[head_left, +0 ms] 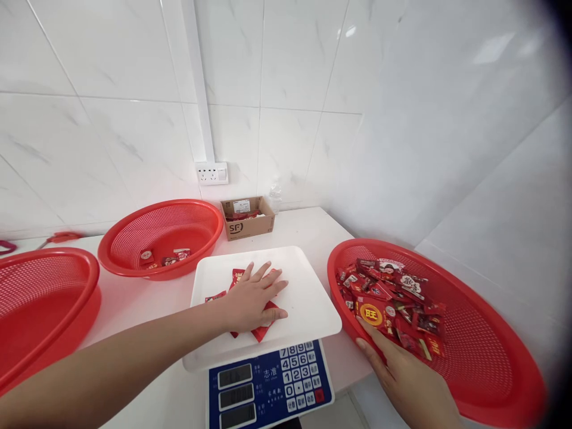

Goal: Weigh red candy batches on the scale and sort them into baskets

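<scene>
My left hand (252, 296) lies palm down with its fingers spread over several red snack packets (263, 331) on the white tray (308, 298) of a weighing scale (268, 387). The palm partly hides the packets. On the right, my right hand (402, 372) grips the near left rim of a red plastic basket (487, 357), one finger inside the rim and another outside. A heap of small red wrapped snacks (402, 295) fills the left part of this basket. Closest to my right fingers is a red packet with a yellow round emblem (372, 313).
Behind the tray, to the left, another red basket (134, 238) holds a few packets. A third red basket (84, 322) is at the far left. A small cardboard box (250, 227) with red packets stands by the tiled wall, beside a clear plastic bottle (276, 193).
</scene>
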### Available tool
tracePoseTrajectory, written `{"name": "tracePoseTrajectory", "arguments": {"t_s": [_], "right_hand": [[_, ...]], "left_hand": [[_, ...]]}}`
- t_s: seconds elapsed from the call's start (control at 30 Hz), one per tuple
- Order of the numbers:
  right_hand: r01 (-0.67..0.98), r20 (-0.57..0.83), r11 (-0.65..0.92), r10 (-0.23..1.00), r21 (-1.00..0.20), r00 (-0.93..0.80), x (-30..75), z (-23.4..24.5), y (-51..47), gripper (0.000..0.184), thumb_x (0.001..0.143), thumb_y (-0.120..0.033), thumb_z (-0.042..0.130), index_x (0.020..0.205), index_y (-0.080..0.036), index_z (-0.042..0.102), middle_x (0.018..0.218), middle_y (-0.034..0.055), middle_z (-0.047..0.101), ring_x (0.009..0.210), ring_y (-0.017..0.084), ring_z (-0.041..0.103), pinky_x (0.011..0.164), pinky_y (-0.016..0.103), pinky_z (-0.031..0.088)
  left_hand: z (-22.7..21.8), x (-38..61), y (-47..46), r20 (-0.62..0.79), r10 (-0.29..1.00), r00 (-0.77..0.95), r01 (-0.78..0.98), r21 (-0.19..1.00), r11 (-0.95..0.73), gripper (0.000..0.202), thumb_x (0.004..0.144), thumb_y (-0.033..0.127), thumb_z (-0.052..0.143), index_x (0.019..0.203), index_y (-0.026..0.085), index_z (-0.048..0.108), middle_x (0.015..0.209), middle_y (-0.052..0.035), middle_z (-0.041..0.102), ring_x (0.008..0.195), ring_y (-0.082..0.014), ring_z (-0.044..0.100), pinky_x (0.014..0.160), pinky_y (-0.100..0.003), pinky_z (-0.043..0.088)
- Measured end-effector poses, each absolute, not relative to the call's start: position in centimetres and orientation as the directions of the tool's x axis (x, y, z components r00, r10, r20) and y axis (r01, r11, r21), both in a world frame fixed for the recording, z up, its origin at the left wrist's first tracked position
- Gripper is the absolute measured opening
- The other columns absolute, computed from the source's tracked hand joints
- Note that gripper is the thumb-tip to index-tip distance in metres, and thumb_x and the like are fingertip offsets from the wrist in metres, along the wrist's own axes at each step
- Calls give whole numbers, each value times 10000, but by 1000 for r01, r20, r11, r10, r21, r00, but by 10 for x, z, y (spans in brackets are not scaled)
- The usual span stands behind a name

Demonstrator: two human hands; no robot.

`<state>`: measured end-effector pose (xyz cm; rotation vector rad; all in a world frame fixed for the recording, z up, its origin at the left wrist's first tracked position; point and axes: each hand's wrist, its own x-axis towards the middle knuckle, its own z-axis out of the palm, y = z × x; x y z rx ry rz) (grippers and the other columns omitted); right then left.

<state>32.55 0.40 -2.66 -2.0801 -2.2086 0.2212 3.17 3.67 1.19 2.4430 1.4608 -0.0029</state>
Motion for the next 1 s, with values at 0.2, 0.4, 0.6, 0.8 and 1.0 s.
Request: {"name": "tracePoseTrajectory", "arguments": {"t_s": [0.2, 0.4, 0.6, 0.8, 1.0], "right_hand": [[983, -51, 58, 996, -173, -68, 327, -28, 4, 513, 892, -490, 255, 1282, -290, 522, 1094, 62, 687, 920, 263, 665, 618, 351, 533], [985, -44, 53, 997, -165, -61, 324, -26, 4, 520, 891, -479, 252, 1277, -273, 533, 1072, 73, 694, 871, 268, 677, 588, 348, 536], [983, -22, 47, 998, -176, -52, 324, -25, 4, 490, 882, -484, 290, 1258, -304, 549, 1055, 60, 702, 822, 258, 686, 541, 324, 529], [985, -20, 45, 999, -166, -49, 325, -27, 4, 503, 887, -485, 275, 1258, -287, 550, 1075, 67, 694, 854, 258, 681, 574, 334, 538], [985, 2, 59, 998, -163, -60, 325, -28, 4, 501, 895, -477, 261, 1253, -284, 554, 1066, 60, 698, 861, 250, 680, 573, 326, 538]], "left_hand": [[21, 22, 38, -208, 865, 456, 880, 249, -404, 731, 870, 651, 210, 1416, 172, 297, 1506, -109, 223, 1391, -251, 156, 1114, -477, 104], [29, 2, 29, -253, 824, 507, 858, 235, -456, 754, 820, 706, 286, 1425, 257, 281, 1498, -70, 254, 1386, -269, 174, 1113, -502, 43], [4, 6, 21, -157, 905, 396, 896, 281, -343, 701, 854, 671, 228, 1424, 266, 281, 1517, -65, 210, 1398, -289, 81, 1096, -564, 20], [2, 25, 15, -133, 961, 244, 908, 378, -178, 721, 871, 647, 203, 1458, 232, 148, 1537, -106, 67, 1391, -296, -51, 1078, -603, 55], [7, 10, 20, -51, 923, 381, 893, 280, -353, 741, 808, 709, 313, 1415, 283, 289, 1533, -53, 154, 1397, -307, -20, 1080, -604, -27]]}}
